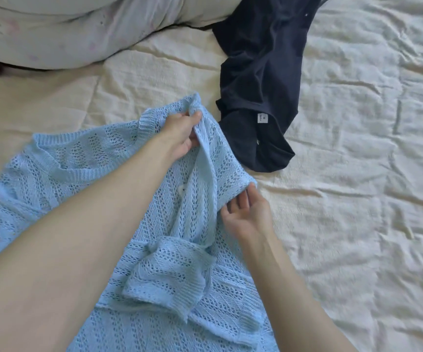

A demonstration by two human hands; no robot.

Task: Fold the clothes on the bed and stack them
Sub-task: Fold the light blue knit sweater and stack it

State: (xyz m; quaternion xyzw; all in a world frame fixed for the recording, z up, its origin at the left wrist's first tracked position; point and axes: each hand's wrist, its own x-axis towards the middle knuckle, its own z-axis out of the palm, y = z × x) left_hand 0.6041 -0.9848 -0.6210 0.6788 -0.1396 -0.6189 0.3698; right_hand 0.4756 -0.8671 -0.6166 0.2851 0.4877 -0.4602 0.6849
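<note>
The task is at an early stage. A light blue open-knit sweater (134, 199) lies spread on the bed (357, 199), neckline toward the left of the view, and it is only partly folded: one sleeve, with its ribbed cuff, is already turned in across the body near the lower middle, while the other side is in the person's hands.

The left hand (182, 133) reaches across the sweater and pinches a bunched ridge of knit at the far edge, thumb and fingers closed on the cloth and lifting it a little. The right hand (246, 212) sits at the sweater's near right edge, palm turned up and fingers loosely curled; its fingertips touch or slip under the folded edge, though a firm grip cannot be made out.

Just beyond the sweater, a dark navy garment (258, 85) lies crumpled and unfolded on the bed, its label showing. No folded stack is visible anywhere in view.

By this judgement, the sweater's side fold and final folds remain, then the navy garment, then the stacking.
</note>
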